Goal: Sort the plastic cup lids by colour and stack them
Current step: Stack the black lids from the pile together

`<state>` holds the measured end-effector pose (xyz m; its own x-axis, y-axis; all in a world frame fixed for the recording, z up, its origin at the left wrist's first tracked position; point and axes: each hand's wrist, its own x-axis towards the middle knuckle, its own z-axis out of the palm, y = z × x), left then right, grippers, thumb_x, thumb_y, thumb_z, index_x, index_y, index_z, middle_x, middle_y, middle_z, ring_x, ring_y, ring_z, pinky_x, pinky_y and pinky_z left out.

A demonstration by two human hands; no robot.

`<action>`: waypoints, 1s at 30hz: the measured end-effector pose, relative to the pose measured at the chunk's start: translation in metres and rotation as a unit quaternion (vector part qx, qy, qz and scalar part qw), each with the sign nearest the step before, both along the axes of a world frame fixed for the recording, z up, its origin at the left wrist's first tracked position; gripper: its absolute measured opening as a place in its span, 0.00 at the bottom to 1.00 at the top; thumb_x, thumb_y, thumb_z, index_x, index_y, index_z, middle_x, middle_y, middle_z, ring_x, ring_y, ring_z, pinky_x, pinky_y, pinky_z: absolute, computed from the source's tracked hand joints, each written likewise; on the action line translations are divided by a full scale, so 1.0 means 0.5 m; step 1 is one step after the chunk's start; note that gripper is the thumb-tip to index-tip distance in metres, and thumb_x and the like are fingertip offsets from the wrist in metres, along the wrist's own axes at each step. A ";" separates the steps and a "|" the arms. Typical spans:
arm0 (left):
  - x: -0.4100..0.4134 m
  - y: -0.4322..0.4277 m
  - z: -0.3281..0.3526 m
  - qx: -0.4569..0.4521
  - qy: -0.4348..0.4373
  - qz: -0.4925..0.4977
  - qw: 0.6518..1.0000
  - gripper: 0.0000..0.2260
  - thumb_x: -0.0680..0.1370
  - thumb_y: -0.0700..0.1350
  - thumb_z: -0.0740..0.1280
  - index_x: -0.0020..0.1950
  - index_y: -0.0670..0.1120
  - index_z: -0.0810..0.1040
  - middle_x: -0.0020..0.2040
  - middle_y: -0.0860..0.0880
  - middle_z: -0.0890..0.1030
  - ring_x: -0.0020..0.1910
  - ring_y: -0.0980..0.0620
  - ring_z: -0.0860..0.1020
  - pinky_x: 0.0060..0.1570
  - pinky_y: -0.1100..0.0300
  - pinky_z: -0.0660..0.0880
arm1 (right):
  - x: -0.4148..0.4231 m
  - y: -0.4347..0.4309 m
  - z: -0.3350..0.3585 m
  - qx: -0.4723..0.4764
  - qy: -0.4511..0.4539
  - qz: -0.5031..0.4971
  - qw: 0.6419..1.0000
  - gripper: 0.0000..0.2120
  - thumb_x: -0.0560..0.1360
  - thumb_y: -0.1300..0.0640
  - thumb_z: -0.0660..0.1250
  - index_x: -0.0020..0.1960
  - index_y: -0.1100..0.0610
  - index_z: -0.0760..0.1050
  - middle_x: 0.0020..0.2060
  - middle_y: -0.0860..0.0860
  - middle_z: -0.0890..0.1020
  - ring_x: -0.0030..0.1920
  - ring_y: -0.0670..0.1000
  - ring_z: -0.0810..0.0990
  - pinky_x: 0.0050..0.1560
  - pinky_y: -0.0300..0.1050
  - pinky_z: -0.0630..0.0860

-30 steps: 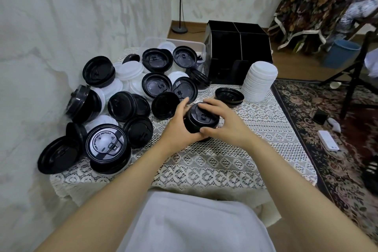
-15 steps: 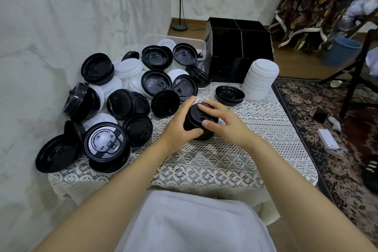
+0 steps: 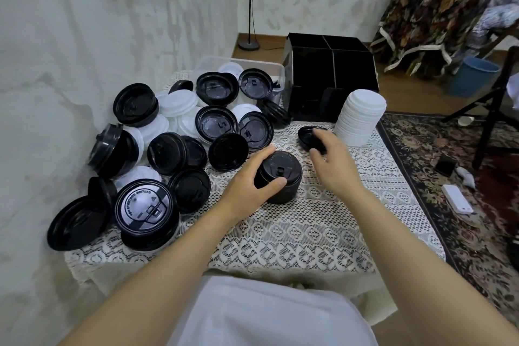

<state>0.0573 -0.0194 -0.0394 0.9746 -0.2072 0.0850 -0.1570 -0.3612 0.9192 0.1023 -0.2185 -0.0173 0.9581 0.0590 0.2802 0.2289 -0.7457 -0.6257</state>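
The table [image 3: 309, 233] carried two sorted stacks, one stack of black lids [image 3: 280, 174] near its middle and one taller stack of white lids [image 3: 361, 118] by the far right edge, with one single black lid [image 3: 304, 135] between them. Along the left edge, one mixed heap [image 3: 165, 153] showed about fifteen loose black lids [image 3: 216, 123] or short black piles and at least six loose white lids [image 3: 179, 102], others hidden beneath. One clear tub [image 3: 213, 62] and one black organizer [image 3: 331, 70] sat at the far edge.

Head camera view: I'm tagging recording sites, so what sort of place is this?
Most likely a room in someone's home rather than a café or workshop: a lace tablecloth, a patterned rug beside it, and a floral throw draped in the far corner.
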 end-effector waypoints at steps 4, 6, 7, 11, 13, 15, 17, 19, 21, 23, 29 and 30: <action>-0.001 0.004 -0.002 0.000 0.004 0.003 1.000 0.29 0.73 0.59 0.68 0.73 0.61 0.64 0.70 0.58 0.69 0.68 0.58 0.69 0.68 0.53 0.68 | 0.051 -0.029 -0.016 -0.227 0.019 -0.051 0.972 0.18 0.81 0.58 0.59 0.69 0.60 0.72 0.67 0.56 0.74 0.68 0.59 0.69 0.68 0.53 0.61; -0.001 0.005 -0.002 0.002 0.002 0.003 1.000 0.28 0.74 0.57 0.69 0.73 0.61 0.64 0.70 0.58 0.69 0.68 0.58 0.69 0.68 0.54 0.68 | 0.062 -0.036 -0.020 -0.231 -0.003 -0.051 0.972 0.14 0.79 0.59 0.62 0.61 0.61 0.79 0.61 0.57 0.79 0.62 0.61 0.73 0.63 0.53 0.66; 0.000 0.005 -0.002 0.003 0.001 0.002 1.000 0.28 0.75 0.56 0.69 0.73 0.60 0.64 0.70 0.58 0.69 0.68 0.58 0.69 0.68 0.54 0.68 | 0.066 -0.038 -0.019 -0.216 -0.014 -0.053 0.975 0.12 0.78 0.60 0.64 0.58 0.62 0.81 0.57 0.57 0.80 0.59 0.61 0.75 0.60 0.53 0.69; 0.001 0.005 -0.001 0.006 0.003 0.005 1.000 0.28 0.74 0.58 0.69 0.72 0.62 0.64 0.69 0.58 0.70 0.67 0.58 0.69 0.67 0.54 0.69 | 0.066 -0.034 -0.013 -0.176 -0.024 -0.059 0.982 0.10 0.78 0.61 0.65 0.54 0.63 0.82 0.53 0.56 0.81 0.55 0.60 0.77 0.49 0.51 0.75; 0.001 0.005 -0.001 0.005 0.006 0.008 1.000 0.28 0.73 0.59 0.69 0.71 0.63 0.64 0.68 0.59 0.70 0.66 0.59 0.70 0.67 0.53 0.69 | 0.056 -0.029 -0.009 -0.149 -0.046 -0.062 0.986 0.10 0.79 0.61 0.64 0.55 0.63 0.81 0.52 0.56 0.81 0.53 0.58 0.77 0.47 0.50 0.74; 0.000 0.005 -0.002 0.003 0.005 0.009 1.000 0.28 0.72 0.59 0.68 0.71 0.64 0.65 0.68 0.59 0.70 0.66 0.59 0.70 0.67 0.53 0.69 | 0.040 -0.026 -0.002 -0.084 -0.074 -0.072 0.991 0.10 0.80 0.60 0.63 0.57 0.62 0.80 0.52 0.54 0.81 0.52 0.55 0.77 0.48 0.45 0.72; 0.000 0.004 0.000 0.002 0.004 0.010 1.000 0.28 0.72 0.60 0.68 0.70 0.64 0.65 0.68 0.59 0.70 0.66 0.59 0.70 0.67 0.53 0.69 | 0.017 -0.024 0.011 0.035 -0.082 -0.080 0.993 0.10 0.80 0.59 0.63 0.57 0.60 0.80 0.49 0.49 0.80 0.49 0.49 0.76 0.48 0.36 0.70; 0.000 0.003 0.001 0.003 0.005 0.010 1.000 0.28 0.72 0.60 0.68 0.70 0.64 0.65 0.68 0.59 0.70 0.66 0.58 0.70 0.67 0.52 0.69 | -0.007 -0.021 0.017 0.199 -0.056 -0.076 0.975 0.07 0.80 0.60 0.63 0.53 0.57 0.80 0.44 0.49 0.82 0.45 0.47 0.78 0.46 0.32 0.73; 0.001 0.004 0.001 0.003 0.006 0.012 1.000 0.28 0.71 0.61 0.68 0.71 0.64 0.65 0.68 0.59 0.70 0.66 0.58 0.70 0.67 0.52 0.70 | -0.030 -0.019 0.018 0.359 0.006 -0.084 0.929 0.07 0.80 0.61 0.63 0.50 0.57 0.80 0.41 0.50 0.83 0.43 0.47 0.80 0.48 0.39 0.78; 0.001 0.005 0.001 0.004 0.009 0.013 1.000 0.29 0.71 0.62 0.68 0.71 0.64 0.64 0.68 0.60 0.70 0.66 0.58 0.70 0.67 0.51 0.69 | -0.054 -0.023 0.017 0.463 0.076 -0.094 0.878 0.08 0.81 0.62 0.61 0.48 0.57 0.79 0.39 0.50 0.83 0.41 0.47 0.81 0.45 0.43 0.79; -0.001 0.003 0.003 0.002 0.008 0.013 1.000 0.29 0.71 0.60 0.68 0.72 0.62 0.65 0.68 0.59 0.71 0.66 0.58 0.70 0.67 0.52 0.69 | -0.099 -0.047 0.007 0.529 0.205 -0.121 0.815 0.09 0.82 0.64 0.58 0.56 0.60 0.77 0.43 0.54 0.85 0.39 0.50 0.82 0.37 0.41 0.80; -0.001 0.003 0.003 0.001 0.009 0.012 1.000 0.29 0.72 0.60 0.68 0.72 0.62 0.65 0.68 0.59 0.71 0.66 0.58 0.70 0.67 0.52 0.69 | -0.101 -0.050 0.004 0.515 0.209 -0.130 0.821 0.10 0.82 0.65 0.58 0.58 0.61 0.76 0.44 0.55 0.85 0.39 0.50 0.83 0.39 0.42 0.80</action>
<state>0.0566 -0.0179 -0.0379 0.9807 -0.1836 0.0679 -0.1324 -0.3665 0.9209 0.0518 -0.2435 -0.0155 0.9257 -0.2256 -0.3037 -0.2496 0.2390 -0.9384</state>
